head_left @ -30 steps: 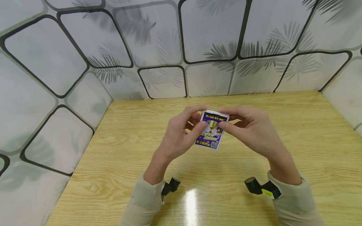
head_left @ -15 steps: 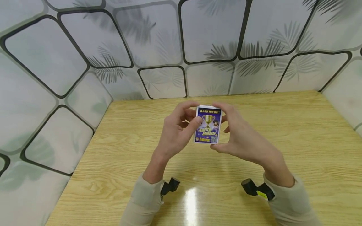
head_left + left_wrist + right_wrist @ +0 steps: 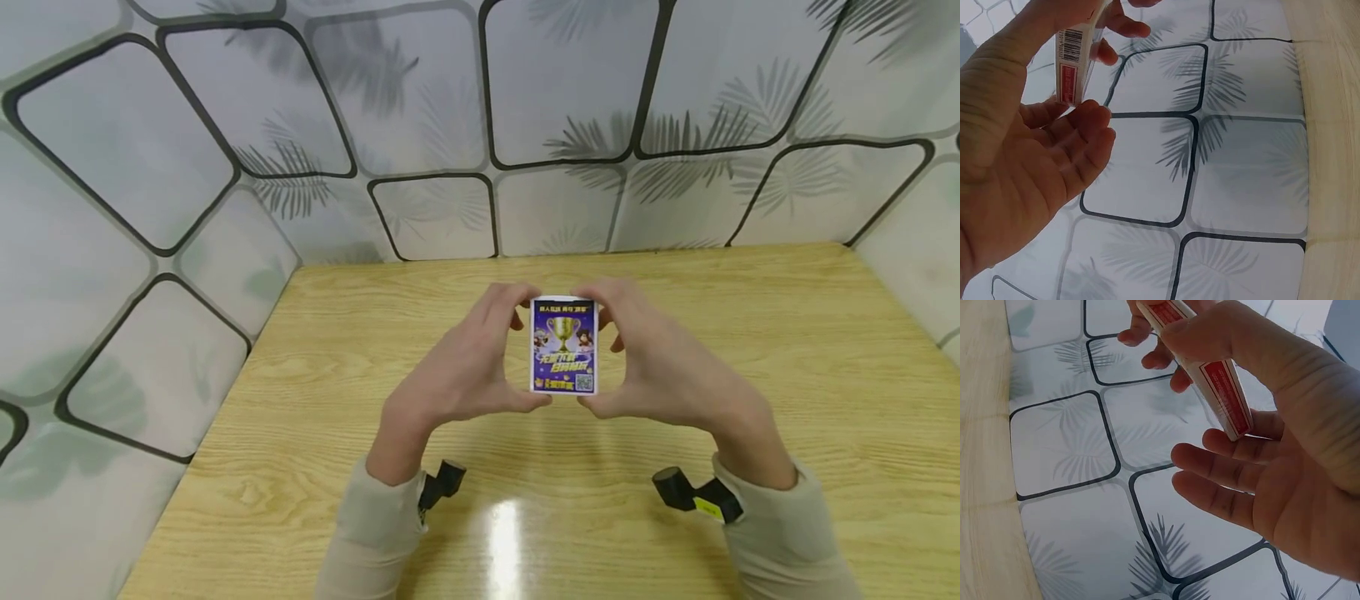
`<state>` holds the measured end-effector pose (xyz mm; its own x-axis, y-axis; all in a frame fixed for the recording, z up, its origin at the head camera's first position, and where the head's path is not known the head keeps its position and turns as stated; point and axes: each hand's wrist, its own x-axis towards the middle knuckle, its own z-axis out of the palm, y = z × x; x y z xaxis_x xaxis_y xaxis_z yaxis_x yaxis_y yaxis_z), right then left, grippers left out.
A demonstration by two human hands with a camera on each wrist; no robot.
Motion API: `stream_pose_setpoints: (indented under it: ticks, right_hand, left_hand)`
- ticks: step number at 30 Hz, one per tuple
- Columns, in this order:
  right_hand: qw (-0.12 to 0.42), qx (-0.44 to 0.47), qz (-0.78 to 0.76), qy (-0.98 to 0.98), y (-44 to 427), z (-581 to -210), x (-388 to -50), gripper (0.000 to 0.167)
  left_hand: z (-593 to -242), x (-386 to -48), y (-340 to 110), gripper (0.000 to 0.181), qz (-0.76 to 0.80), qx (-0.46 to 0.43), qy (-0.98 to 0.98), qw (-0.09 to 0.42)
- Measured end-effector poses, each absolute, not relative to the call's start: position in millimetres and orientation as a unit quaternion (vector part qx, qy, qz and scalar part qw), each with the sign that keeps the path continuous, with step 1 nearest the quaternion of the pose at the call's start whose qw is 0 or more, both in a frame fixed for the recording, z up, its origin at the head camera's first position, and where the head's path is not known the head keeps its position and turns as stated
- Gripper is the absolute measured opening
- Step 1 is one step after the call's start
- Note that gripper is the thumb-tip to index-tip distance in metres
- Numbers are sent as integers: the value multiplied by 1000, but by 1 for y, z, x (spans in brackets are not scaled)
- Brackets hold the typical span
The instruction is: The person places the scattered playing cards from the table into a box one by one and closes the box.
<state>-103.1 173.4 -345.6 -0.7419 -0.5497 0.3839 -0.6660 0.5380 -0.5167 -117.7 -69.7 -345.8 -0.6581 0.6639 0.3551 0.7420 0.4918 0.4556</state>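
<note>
A pack of playing cards (image 3: 564, 346), a small box with a purple face, a gold trophy and a QR code, is held above the table. My left hand (image 3: 467, 362) grips its left part, thumb at the near edge and forefinger at the far edge. On the other side, my right hand (image 3: 671, 367) grips it the same way. The left wrist view shows a barcode and a red panel on the narrow side of the pack (image 3: 1071, 69). In the right wrist view, red panels show on the pack's edge (image 3: 1225, 394), the thumb pressing there. Its back is hidden.
The pale wooden table (image 3: 300, 400) stretches beneath both hands. Behind it and at the sides stands a light wall covering (image 3: 420, 100) with dark rounded outlines and leaf prints. A black wrist camera (image 3: 442, 485) sits at the left cuff, another wrist camera (image 3: 697, 496) at the right.
The pack has gone from tilted to squarely facing me. First the right thumb, then the left, has moved off its face to the near edge. Both hands keep hold of it.
</note>
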Motion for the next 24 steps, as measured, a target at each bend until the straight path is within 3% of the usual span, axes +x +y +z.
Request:
stream_pose_setpoints:
  ticks: [9,16,24]
  right_hand:
    - [70,353,293,-886,176,-350,-103,101]
    - [50,330,274,-902,180,-377,-118,96]
    - [-36,297,288,-910,186,-405,-145,97]
  left_hand:
    - [-354,-122,-66,99,-256,-395,-881,48]
    - [-376,-135,-60,105,-233,-343,-909,-42]
    - [-398,-166,-48,106,-158,-327,-925,-108]
